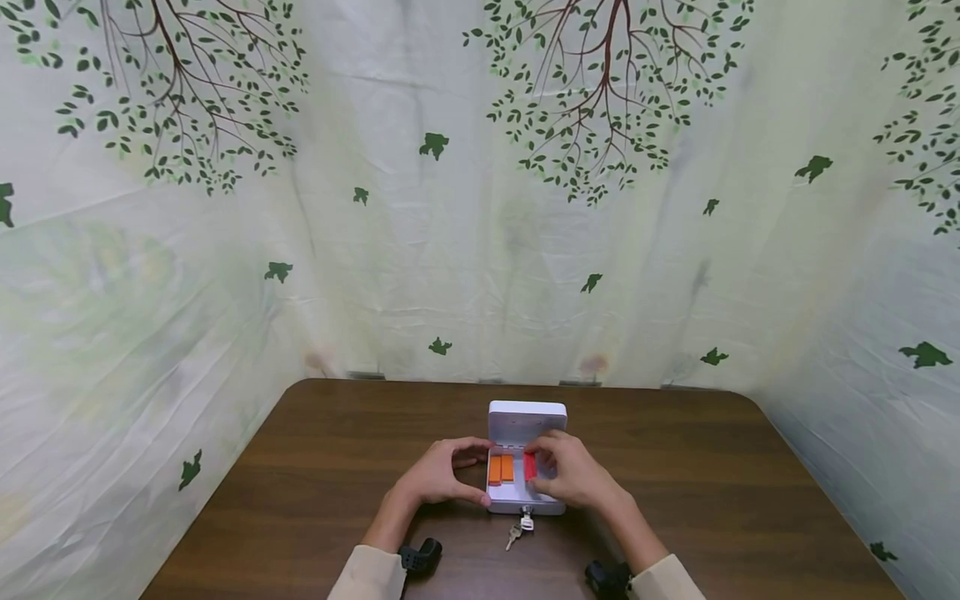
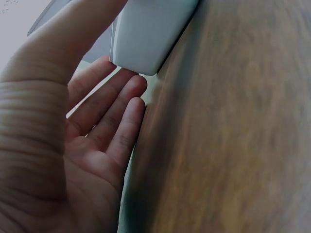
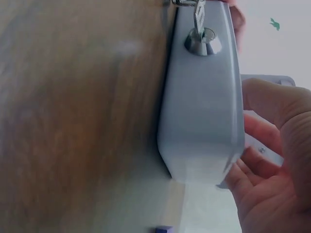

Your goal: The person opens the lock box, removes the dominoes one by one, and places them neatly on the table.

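A small white metal lockbox (image 1: 510, 507) lies on the table with its lid (image 1: 527, 424) raised at the back. Two orange blocks (image 1: 501, 469) lie side by side in its left part. A red block (image 1: 530, 466) is in the right part, where my right hand (image 1: 573, 469) reaches over the box's edge and pinches it between thumb and fingers. My left hand (image 1: 437, 477) spans the box's left side, thumb at the front corner and fingers towards the back. In the left wrist view its fingers (image 2: 127, 124) are extended, tips right at the box's end.
A key sits in the lock (image 3: 203, 43) on the box's front, and another key (image 1: 514, 535) hangs from it over the brown wooden table (image 1: 337, 450). A leaf-printed white curtain (image 1: 480, 250) surrounds the table behind and at the sides.
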Demonstrator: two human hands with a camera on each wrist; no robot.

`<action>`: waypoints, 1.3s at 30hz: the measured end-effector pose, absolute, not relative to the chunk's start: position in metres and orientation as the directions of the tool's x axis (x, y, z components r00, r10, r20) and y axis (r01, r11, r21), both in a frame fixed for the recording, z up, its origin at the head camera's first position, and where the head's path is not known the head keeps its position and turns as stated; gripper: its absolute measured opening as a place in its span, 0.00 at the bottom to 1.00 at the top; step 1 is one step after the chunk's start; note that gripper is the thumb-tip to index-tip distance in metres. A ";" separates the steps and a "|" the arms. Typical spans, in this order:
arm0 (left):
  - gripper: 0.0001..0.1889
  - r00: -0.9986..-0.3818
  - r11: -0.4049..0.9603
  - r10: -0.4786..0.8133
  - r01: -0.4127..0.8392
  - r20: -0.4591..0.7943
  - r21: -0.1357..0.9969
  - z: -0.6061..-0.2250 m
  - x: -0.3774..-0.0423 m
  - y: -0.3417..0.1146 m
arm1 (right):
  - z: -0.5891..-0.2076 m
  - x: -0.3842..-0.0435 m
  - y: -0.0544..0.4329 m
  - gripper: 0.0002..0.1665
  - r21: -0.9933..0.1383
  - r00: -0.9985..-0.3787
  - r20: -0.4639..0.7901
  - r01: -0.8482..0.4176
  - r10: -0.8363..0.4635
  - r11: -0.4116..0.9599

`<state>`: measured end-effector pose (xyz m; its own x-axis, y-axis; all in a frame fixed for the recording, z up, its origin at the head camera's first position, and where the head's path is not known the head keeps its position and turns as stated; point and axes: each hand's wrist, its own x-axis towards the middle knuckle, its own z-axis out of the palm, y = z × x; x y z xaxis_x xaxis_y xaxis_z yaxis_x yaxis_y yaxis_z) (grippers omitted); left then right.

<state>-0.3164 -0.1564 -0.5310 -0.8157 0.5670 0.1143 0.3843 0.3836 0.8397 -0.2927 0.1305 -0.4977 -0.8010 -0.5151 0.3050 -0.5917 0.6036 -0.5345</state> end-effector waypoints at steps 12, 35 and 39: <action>0.44 -0.820 0.415 0.555 0.418 0.139 0.808 -0.530 -0.316 -0.154 | -0.491 -0.289 0.143 0.25 -0.536 -0.785 0.326 -0.612 -0.526 0.581; 0.42 -0.825 0.403 0.547 0.410 0.145 0.818 -0.533 -0.316 -0.154 | -0.482 -0.283 0.178 0.22 -0.538 -0.796 0.322 -0.599 -0.512 0.593; 0.42 -0.827 0.412 0.545 0.404 0.134 0.817 -0.532 -0.316 -0.154 | -0.482 -0.283 0.186 0.22 -0.540 -0.798 0.324 -0.596 -0.508 0.594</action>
